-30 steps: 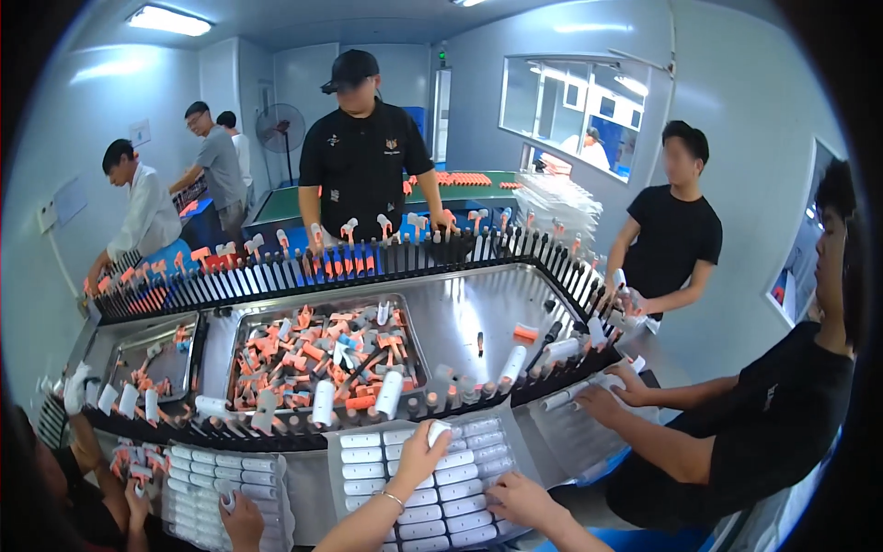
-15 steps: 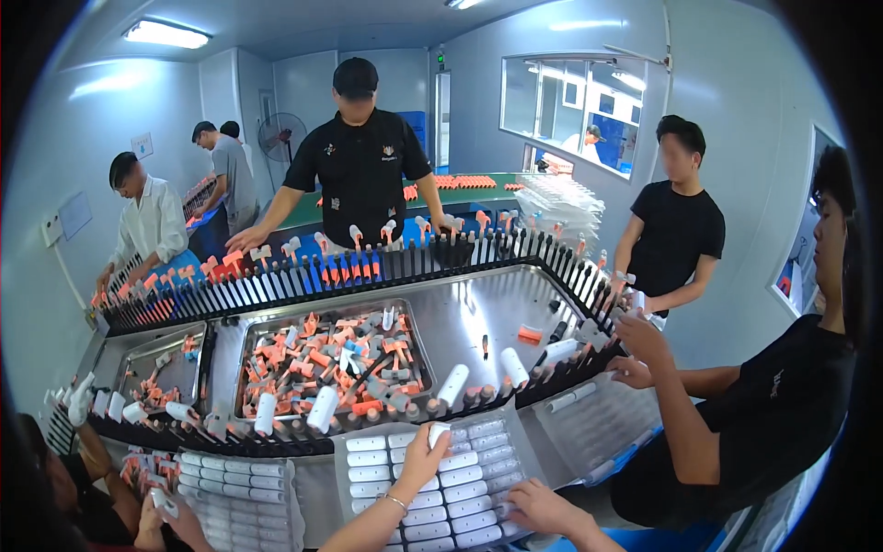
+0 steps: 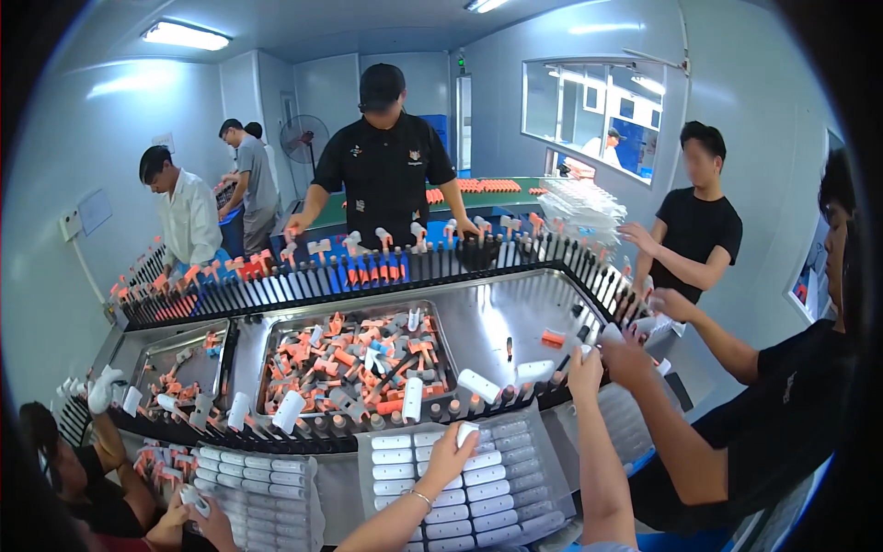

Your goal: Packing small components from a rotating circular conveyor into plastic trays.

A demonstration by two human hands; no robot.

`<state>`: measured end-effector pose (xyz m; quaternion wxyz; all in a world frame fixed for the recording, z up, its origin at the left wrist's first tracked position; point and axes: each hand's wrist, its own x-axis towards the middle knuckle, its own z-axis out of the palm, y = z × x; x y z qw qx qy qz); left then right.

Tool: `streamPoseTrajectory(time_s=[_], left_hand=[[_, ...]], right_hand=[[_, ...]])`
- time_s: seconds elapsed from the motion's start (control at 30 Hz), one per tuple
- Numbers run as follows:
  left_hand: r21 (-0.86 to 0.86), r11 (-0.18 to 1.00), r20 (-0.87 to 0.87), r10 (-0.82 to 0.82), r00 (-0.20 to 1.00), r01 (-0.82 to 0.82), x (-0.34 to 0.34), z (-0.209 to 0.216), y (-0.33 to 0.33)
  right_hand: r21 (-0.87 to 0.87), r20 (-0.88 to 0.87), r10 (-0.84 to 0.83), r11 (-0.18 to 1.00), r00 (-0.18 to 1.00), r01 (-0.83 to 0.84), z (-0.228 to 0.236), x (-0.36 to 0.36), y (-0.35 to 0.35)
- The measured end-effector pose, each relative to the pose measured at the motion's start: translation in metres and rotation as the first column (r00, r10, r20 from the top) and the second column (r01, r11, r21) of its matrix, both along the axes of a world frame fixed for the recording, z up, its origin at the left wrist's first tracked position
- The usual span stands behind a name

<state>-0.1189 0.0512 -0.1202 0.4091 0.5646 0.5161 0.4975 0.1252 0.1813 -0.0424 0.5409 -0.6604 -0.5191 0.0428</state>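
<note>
My left hand [image 3: 449, 463], with a bracelet at the wrist, is closed around a small white rounded casing [image 3: 468, 433]. It hovers above a clear plastic tray [image 3: 379, 432] with rows of white oblong casings [image 3: 487, 476]; the right-hand columns look greyer. My right hand [image 3: 586, 375] is raised at the near rail of black posts, its fingers closed together by a small pale piece I cannot make out. Beside it on the posts lies a white casing [image 3: 535, 371]; others, such as a tilted one [image 3: 479, 386], sit further left along the rail.
Behind the rail a metal pan [image 3: 446, 368] holds a heap of orange and grey parts [image 3: 345, 363]. A co-worker's blurred hand [image 3: 630, 359] works close to my right hand. Another tray of casings [image 3: 253, 471] lies at left. Several people stand around the line.
My right hand has risen from the tray to the rail. My left hand still grips its casing over the tray. Casings on the near posts have shifted left, and the view has turned slightly.
</note>
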Motion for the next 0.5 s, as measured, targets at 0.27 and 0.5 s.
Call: streamPoseTrajectory(time_s=[0.27,0.5], left_hand=[[0.018,0.999,0.078,-0.030,0.996,0.029,-0.004,0.001,-0.006],[0.053,0.999,0.011,0.011,1.000,-0.012,-0.006,0.011,0.002]], right_hand=[[-0.148,0.113,0.194,0.973,0.974,-0.177,0.012,-0.052,-0.003],[-0.054,-0.183,0.275,0.956,0.944,-0.289,-0.021,-0.058,-0.030]])
